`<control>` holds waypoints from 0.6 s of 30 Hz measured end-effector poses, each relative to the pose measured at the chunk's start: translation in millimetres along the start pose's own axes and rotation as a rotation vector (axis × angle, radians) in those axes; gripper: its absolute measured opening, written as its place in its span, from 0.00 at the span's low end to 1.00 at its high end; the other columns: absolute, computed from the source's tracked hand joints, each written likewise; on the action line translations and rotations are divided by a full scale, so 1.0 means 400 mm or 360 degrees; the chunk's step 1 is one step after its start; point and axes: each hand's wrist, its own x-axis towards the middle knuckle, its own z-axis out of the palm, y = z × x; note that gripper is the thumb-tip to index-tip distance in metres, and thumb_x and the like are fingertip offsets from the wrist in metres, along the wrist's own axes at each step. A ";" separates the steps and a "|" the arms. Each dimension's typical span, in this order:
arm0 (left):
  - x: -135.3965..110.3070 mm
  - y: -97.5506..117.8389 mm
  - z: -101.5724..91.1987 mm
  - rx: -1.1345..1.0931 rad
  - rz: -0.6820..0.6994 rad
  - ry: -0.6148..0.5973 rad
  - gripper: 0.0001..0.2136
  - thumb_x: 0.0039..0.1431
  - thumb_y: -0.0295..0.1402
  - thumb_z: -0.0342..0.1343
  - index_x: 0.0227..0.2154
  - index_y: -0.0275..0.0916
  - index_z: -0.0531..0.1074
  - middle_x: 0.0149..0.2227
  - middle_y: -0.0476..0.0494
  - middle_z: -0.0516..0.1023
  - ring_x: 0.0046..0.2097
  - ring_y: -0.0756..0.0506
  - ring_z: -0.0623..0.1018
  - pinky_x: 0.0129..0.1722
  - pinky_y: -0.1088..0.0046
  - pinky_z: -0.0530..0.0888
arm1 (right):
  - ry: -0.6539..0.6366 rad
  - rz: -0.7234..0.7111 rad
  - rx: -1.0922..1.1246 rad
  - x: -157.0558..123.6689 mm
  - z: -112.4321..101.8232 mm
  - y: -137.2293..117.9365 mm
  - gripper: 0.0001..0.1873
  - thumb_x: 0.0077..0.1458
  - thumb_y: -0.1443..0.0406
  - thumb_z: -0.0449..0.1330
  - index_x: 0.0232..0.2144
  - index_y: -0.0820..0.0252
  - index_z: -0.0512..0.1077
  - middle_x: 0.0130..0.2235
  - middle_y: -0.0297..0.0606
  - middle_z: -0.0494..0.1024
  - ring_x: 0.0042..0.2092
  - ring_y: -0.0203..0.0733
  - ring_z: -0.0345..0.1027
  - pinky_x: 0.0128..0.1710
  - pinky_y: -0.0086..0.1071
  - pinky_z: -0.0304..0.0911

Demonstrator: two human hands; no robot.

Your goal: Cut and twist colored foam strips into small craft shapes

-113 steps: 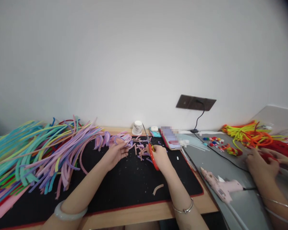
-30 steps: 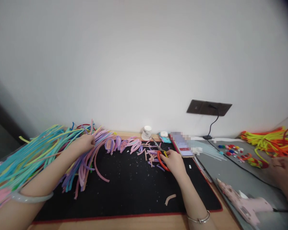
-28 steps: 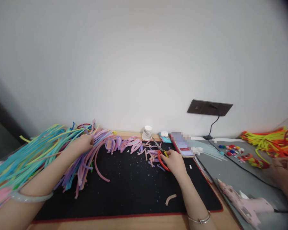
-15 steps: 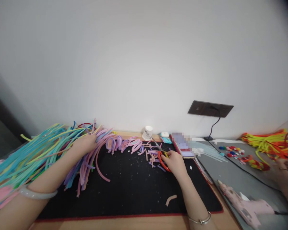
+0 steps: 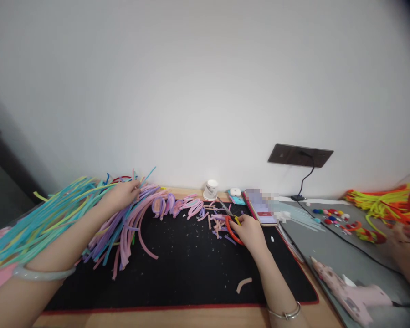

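Note:
My left hand [image 5: 120, 195] reaches into a big heap of long pipe cleaners [image 5: 48, 214] in teal, yellow, pink and purple at the left, fingers pinched on a thin blue one that sticks up. My right hand [image 5: 248, 231] rests on the black mat [image 5: 181, 278], closed round the red handles of scissors [image 5: 229, 220] whose blades point toward the wall. Short pink and purple cut pieces [image 5: 194, 210] lie between the hands. One pink piece [image 5: 242, 284] lies nearer the front edge.
A paper cup [image 5: 211, 189] and a phone [image 5: 262, 210] stand near the wall. A pink glue gun [image 5: 350, 292] lies on a grey mat at the right, with pompoms [image 5: 330, 216] and orange-yellow pipe cleaners [image 5: 386, 202]. Another person's hand [image 5: 405, 237] works at the far right.
My left hand went from the cut pieces out to the long heap and has lifted a blue pipe cleaner slightly. My right hand lowered the scissors onto the mat and stays still.

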 end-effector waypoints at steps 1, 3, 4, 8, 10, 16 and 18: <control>-0.002 0.007 -0.005 0.0224 0.0074 -0.0002 0.06 0.56 0.33 0.48 0.26 0.40 0.66 0.25 0.46 0.72 0.30 0.46 0.69 0.32 0.75 0.59 | 0.0001 -0.0004 0.0005 0.000 0.000 0.000 0.15 0.49 0.55 0.59 0.29 0.62 0.74 0.30 0.44 0.78 0.36 0.46 0.73 0.32 0.29 0.58; -0.007 0.023 -0.015 0.0655 0.0189 0.0022 0.10 0.60 0.35 0.42 0.34 0.41 0.67 0.29 0.43 0.73 0.31 0.43 0.71 0.31 0.73 0.59 | 0.0008 -0.0006 0.0013 0.000 0.001 0.001 0.15 0.49 0.55 0.59 0.29 0.62 0.74 0.30 0.44 0.78 0.35 0.46 0.72 0.32 0.30 0.58; -0.009 0.030 -0.019 0.0778 0.0201 0.0031 0.12 0.62 0.36 0.39 0.37 0.41 0.67 0.30 0.42 0.74 0.31 0.42 0.71 0.31 0.72 0.59 | 0.0010 -0.0005 0.0013 0.001 0.001 0.002 0.16 0.49 0.54 0.59 0.29 0.62 0.74 0.30 0.44 0.78 0.35 0.46 0.72 0.31 0.30 0.58; -0.018 0.049 -0.030 0.0854 0.0204 0.0121 0.14 0.64 0.36 0.35 0.43 0.43 0.65 0.32 0.41 0.76 0.31 0.41 0.73 0.30 0.72 0.60 | 0.0000 0.0011 0.0003 0.003 0.003 0.005 0.15 0.48 0.54 0.59 0.28 0.62 0.73 0.30 0.45 0.78 0.36 0.47 0.73 0.31 0.30 0.57; -0.022 0.052 -0.031 0.0858 0.0188 0.0226 0.13 0.64 0.36 0.37 0.44 0.42 0.64 0.33 0.42 0.76 0.31 0.42 0.73 0.30 0.72 0.60 | -0.0002 0.0008 -0.0003 0.004 0.004 0.007 0.15 0.48 0.54 0.59 0.28 0.61 0.73 0.30 0.45 0.78 0.36 0.47 0.73 0.31 0.30 0.57; -0.033 0.062 -0.035 0.0601 0.0176 0.0793 0.08 0.63 0.36 0.44 0.39 0.41 0.65 0.28 0.47 0.74 0.26 0.47 0.69 0.28 0.75 0.58 | -0.0038 -0.0006 -0.0103 -0.002 0.005 0.006 0.13 0.48 0.55 0.58 0.27 0.60 0.72 0.31 0.46 0.78 0.37 0.49 0.72 0.31 0.31 0.56; -0.028 0.071 -0.041 0.0312 0.0201 0.0998 0.08 0.63 0.36 0.43 0.37 0.40 0.65 0.25 0.50 0.71 0.25 0.49 0.68 0.28 0.76 0.59 | -0.0048 -0.0008 -0.0129 -0.002 0.009 0.008 0.13 0.48 0.56 0.58 0.28 0.60 0.72 0.32 0.46 0.78 0.37 0.49 0.72 0.31 0.32 0.56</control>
